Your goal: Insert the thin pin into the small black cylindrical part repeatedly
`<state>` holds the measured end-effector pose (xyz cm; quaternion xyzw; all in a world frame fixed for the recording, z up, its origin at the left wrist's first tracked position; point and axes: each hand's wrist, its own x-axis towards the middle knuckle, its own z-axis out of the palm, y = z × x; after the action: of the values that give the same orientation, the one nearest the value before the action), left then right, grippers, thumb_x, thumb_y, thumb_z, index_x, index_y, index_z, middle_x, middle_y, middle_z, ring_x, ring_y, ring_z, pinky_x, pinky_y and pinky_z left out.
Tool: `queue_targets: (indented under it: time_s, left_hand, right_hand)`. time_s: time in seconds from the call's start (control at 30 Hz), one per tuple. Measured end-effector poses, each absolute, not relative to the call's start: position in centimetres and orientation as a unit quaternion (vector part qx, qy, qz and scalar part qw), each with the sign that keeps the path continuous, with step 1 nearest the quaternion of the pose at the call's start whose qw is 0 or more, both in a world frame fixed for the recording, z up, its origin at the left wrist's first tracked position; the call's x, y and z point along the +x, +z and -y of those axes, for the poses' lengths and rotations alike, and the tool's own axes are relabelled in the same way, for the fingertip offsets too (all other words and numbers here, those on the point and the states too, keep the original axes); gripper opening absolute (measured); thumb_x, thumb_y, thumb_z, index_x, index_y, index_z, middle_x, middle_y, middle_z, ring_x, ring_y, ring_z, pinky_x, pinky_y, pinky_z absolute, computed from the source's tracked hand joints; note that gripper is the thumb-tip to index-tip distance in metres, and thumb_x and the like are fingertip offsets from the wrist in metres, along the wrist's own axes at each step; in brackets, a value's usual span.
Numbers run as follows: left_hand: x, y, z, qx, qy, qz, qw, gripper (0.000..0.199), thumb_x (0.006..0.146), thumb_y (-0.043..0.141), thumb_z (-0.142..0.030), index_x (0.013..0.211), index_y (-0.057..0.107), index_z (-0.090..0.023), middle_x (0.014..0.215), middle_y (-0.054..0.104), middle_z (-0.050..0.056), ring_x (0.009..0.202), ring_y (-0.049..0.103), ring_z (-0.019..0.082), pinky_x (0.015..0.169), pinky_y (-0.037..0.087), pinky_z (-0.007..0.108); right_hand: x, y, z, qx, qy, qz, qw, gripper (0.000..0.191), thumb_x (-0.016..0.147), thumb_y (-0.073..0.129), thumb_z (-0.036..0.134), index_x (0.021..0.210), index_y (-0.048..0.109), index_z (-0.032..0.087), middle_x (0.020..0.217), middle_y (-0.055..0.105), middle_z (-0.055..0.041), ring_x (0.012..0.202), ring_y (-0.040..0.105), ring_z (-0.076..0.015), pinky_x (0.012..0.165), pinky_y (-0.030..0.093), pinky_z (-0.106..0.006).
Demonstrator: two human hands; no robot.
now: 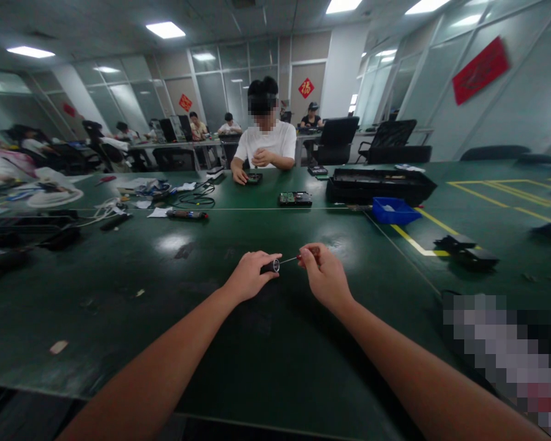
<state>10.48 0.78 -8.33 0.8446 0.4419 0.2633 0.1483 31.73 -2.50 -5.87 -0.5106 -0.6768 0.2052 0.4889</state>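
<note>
Head camera, black cylinder: A short black cylinder with a pale-ringed round end [270, 267] sits at mid-frame over the dark green counter [179, 343], ringed end turned toward the right; whether it rests on the surface cannot be told.

Left-hand grip: The left hand [247, 275] is closed around the cylinder, index finger along the top, thumb beneath.

Right-hand grip: The right hand [327, 277] pinches the reddish handle of a thin metal-shafted screwdriver [290, 260], its shaft aimed at the ringed end; whether the tip touches cannot be told.

Steady work: Good form would call for a firm left hold, the shaft square to the round end, light pressure, and fingertips clear of the tip, since a slip could skid across the rim.

Beyond the hands: A green-and-black circuit assembly [295, 198] lies ahead, with a bright blue plastic bin [393, 212] to the right, before a long black tray-like housing [381, 193].

Across the counter: A co-worker in a white T-shirt [282, 142] has one hand at a small dark board [255, 178].
</note>
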Motion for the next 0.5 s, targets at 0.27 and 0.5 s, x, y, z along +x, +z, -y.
queue_targets:
  time_s: [0.27, 0.5]
  left_hand:
    - [10.88, -8.89, -1.12, 0.869, 0.202, -0.440, 0.099, 0.050, 0.090, 0.066, -0.033, 0.138, 0.057, -0.028, 0.114, 0.065, 0.006, 0.110, 0.057, 0.026, 0.101, 0.038, 0.044]
    - [11.17, -8.59, -1.35, 0.856, 0.241, -0.438, 0.130, 0.042, 0.090, 0.064, -0.031, 0.131, 0.061, -0.024, 0.114, 0.065, 0.008, 0.109, 0.058, 0.026, 0.099, 0.041, 0.044]
  right_hand:
    - [31.75, -5.64, 2.38, -0.515, 0.138, 0.739, 0.413, 0.019, 0.099, 0.046, 0.035, 0.099, 0.059, 0.021, 0.086, 0.071, -0.0053, 0.079, 0.067, -0.0205, 0.072, 0.047, -0.032]
    - [32.05, -6.15, 1.95, -0.564, 0.119, 0.703, 0.417, 0.019, 0.100, 0.042, 0.035, 0.096, 0.056, 0.022, 0.085, 0.069, -0.0058, 0.077, 0.065, -0.0219, 0.068, 0.044, -0.033]
